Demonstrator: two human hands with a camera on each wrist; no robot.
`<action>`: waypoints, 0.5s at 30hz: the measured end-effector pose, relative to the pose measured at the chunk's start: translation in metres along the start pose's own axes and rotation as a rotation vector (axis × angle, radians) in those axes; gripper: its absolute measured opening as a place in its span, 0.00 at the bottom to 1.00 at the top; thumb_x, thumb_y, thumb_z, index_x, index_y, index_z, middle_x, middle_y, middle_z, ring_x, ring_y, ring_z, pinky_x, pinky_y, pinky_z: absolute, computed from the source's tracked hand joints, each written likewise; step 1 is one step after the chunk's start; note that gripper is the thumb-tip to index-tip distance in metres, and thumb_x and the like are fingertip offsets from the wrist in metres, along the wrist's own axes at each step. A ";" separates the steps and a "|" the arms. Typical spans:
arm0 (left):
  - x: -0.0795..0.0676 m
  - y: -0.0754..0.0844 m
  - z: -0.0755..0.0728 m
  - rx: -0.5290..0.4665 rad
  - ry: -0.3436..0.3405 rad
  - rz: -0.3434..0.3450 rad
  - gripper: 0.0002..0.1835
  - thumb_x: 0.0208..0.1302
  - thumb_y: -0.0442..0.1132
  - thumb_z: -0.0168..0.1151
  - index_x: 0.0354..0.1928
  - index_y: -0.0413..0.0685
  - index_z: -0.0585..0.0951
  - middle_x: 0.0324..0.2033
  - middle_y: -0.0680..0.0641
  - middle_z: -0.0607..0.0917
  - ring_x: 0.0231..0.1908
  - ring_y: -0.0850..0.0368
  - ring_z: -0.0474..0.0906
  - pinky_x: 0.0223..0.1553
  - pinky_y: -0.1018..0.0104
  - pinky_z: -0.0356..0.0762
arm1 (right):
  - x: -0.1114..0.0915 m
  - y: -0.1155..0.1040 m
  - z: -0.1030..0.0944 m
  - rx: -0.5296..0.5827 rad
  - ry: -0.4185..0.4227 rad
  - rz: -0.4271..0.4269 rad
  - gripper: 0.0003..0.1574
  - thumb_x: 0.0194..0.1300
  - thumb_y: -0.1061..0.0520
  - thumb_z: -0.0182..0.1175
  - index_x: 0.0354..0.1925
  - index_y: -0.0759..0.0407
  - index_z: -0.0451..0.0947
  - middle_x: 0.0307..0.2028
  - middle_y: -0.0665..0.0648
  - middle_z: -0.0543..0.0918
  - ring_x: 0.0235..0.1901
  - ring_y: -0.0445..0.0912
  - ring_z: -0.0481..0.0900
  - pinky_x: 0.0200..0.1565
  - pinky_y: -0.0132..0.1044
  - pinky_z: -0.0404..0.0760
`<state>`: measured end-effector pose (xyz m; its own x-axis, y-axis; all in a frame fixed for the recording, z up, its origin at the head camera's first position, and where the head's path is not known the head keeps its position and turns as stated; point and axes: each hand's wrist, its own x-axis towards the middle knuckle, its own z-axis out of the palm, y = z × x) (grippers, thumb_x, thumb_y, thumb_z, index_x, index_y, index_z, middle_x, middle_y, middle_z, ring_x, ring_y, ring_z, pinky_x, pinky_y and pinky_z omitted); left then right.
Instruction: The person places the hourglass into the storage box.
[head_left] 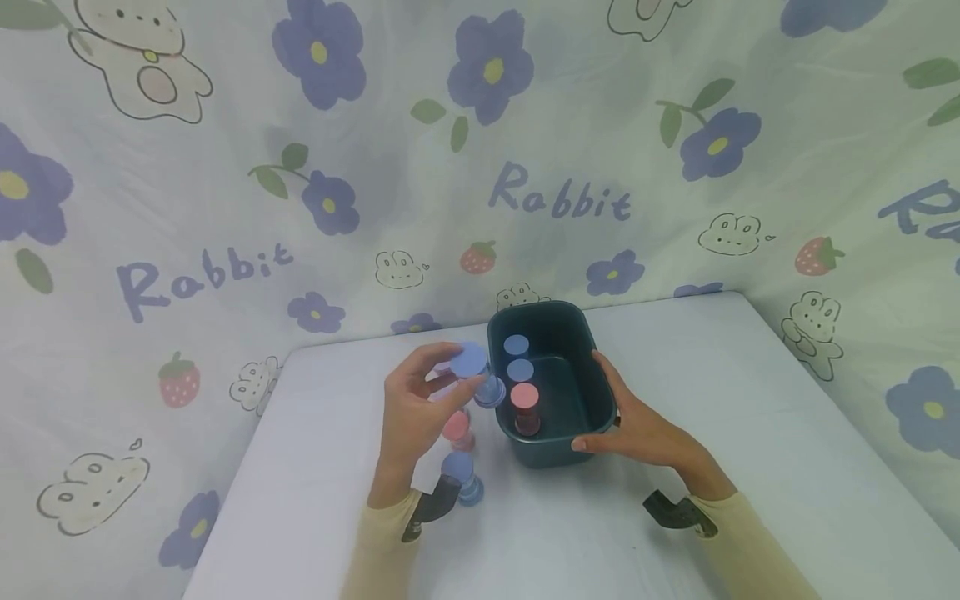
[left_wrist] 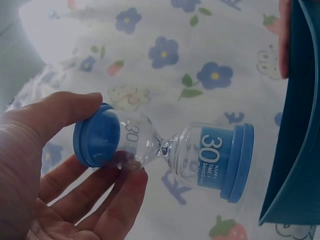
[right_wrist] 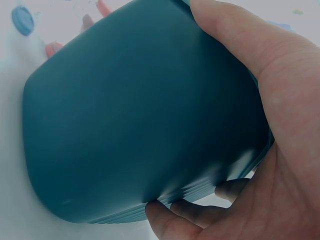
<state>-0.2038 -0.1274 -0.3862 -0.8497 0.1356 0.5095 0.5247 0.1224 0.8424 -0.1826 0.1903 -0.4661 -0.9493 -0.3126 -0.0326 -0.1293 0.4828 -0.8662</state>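
The fingers of the left hand (head_left: 420, 400) are grasping one blue-capped sand timer (left_wrist: 175, 152) near one end, the thumb pressing on its cap. The timer's clear, smooth bulbs are narrowing to a pinched waist, and one is wearing a blue label marked 30. It is tilting just beside the left rim of a teal bin (head_left: 551, 454); whether it is touching, I cannot tell. The fingers of the right hand (head_left: 637, 425) are clasping the bin's right side, whose glossy outer wall is curving to rounded corners. Three timers are sitting inside: two blue-capped (head_left: 521, 370) and one pink-capped (head_left: 525, 398). Outside, at least two are standing on the white bench (head_left: 315, 500): one pink (head_left: 456, 427) beside the bin and one blue (head_left: 459, 468), which a dark wrist mount (head_left: 435, 504) is partly covering. The left hand is also blocking something pinkish. A flower-and-rabbit-printed cloth (head_left: 420, 192) is hanging behind.
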 end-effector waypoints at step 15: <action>-0.004 -0.002 0.026 -0.034 -0.109 -0.063 0.22 0.58 0.30 0.75 0.56 0.44 0.83 0.52 0.43 0.84 0.52 0.59 0.85 0.56 0.63 0.86 | 0.001 0.001 -0.001 0.029 -0.012 -0.002 0.83 0.54 0.41 0.78 0.83 0.41 0.27 0.84 0.63 0.36 0.78 0.73 0.50 0.65 0.75 0.70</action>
<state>-0.2001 -0.1030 -0.3939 -0.8694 0.2346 0.4349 0.4667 0.1007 0.8786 -0.1835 0.1910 -0.4664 -0.9455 -0.3235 -0.0361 -0.1231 0.4581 -0.8803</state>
